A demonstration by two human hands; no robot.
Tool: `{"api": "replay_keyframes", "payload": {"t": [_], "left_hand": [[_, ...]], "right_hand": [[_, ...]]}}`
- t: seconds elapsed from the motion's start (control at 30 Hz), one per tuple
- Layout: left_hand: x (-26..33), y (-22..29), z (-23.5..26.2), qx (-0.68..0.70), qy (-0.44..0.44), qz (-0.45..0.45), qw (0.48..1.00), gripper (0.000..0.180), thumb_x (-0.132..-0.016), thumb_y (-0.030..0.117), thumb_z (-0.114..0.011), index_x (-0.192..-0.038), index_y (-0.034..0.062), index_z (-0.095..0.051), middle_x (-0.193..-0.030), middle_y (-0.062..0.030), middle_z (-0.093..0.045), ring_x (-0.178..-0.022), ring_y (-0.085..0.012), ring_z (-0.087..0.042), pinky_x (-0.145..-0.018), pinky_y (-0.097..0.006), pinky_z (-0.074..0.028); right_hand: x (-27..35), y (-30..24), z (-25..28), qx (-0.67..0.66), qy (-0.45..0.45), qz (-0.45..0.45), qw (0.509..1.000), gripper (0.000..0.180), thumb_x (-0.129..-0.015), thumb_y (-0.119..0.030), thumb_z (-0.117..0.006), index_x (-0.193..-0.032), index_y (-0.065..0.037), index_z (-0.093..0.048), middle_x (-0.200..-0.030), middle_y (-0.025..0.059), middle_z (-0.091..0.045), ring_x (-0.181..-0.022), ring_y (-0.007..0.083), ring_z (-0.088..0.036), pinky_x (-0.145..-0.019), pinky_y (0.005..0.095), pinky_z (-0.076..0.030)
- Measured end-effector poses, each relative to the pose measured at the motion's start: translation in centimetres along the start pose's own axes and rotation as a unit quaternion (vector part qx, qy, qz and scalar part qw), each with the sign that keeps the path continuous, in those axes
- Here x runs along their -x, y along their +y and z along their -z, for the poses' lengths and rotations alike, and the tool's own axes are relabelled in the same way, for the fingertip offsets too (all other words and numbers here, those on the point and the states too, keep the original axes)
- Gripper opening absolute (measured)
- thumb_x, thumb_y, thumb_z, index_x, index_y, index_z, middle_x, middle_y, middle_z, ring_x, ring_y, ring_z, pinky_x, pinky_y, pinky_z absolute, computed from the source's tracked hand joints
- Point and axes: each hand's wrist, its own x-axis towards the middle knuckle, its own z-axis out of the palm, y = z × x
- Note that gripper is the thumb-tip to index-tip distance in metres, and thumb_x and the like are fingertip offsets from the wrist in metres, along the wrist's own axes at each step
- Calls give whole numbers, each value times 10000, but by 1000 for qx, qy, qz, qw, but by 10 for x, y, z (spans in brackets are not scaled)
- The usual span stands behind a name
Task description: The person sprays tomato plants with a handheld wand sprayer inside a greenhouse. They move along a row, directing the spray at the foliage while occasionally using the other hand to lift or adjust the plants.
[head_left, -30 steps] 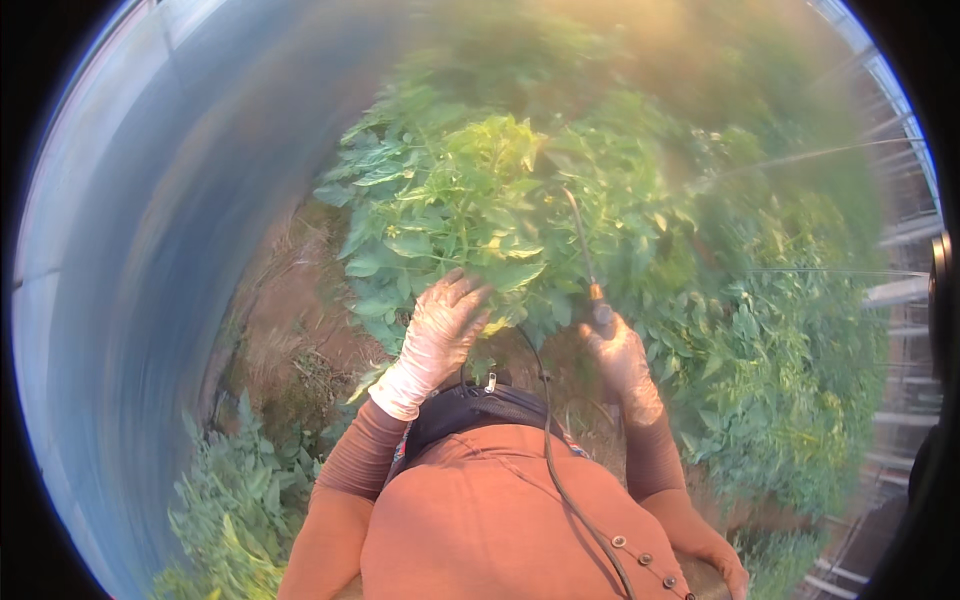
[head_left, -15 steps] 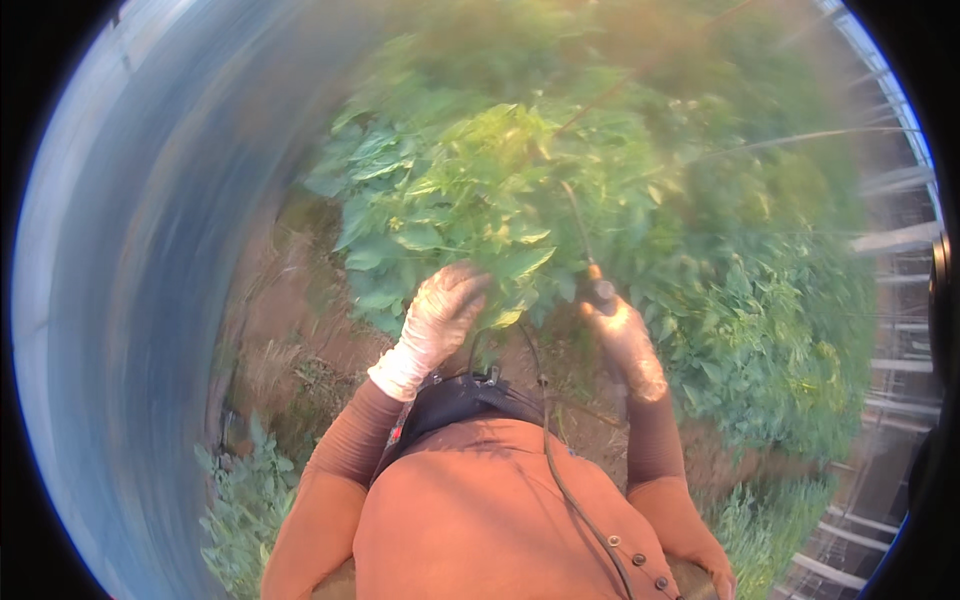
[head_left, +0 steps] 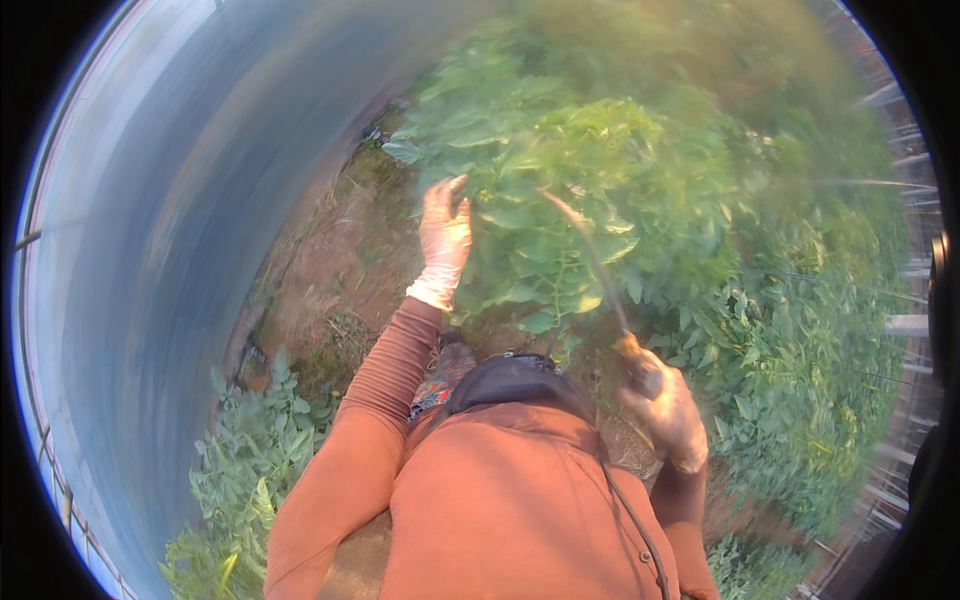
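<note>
Foliage [head_left: 600, 190] crowds left hand [head_left: 445, 235]; right hand [head_left: 665, 415] apparently grips blurred stick [head_left: 590, 260].

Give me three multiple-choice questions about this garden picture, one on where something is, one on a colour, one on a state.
1. Where is the left hand?
A. Up at the leafy plant
B. Flat on the soil
C. Behind the back

2. What colour are the sleeves?
A. Blue
B. Rust orange
C. White

3. How is the right hand?
A. Open and empty
B. Closed around the handle of a thin curved tool
C. Out of view

Answers: 1 A, its fingers reach the plant's foliage. 2 B, both forearms show orange fabric. 3 B, the tool rises from its grip into the leaves.
</note>
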Motion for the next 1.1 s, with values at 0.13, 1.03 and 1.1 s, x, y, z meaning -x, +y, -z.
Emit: {"api": "replay_keyframes", "payload": {"t": [0.13,1.03,1.1], "left_hand": [[-5,-19,-1,24,-50,17,998,352,-865,81,-621,-1212,144,-607,-1224,-120,-570,-1155,-296,-559,-965,-363,-465],[-16,11,21,41,10,-69,997,260,-861,15,-605,-1099,97,-668,-1101,-114,-628,-1057,-278,-603,-926,-364,-481],[-23,17,21,87,21,-5,996,229,-884,40,-611,-1101,86,-669,-1082,-99,-632,-1045,-241,-606,-909,-341,-483]], "right_hand": [[-36,-12,-19,154,-28,-58,986,451,-758,-245,-651,-1128,5,-592,-809,121,-615,-758,183,-574,-723,328,-476],[-37,-9,-38,125,13,-96,987,478,-811,-309,-698,-1204,-67,-574,-1049,194,-659,-984,344,-635,-836,399,-486],[-29,-4,-33,85,18,-84,993,488,-808,-264,-704,-1232,-65,-567,-1060,166,-665,-979,285,-637,-854,373,-484]]}}
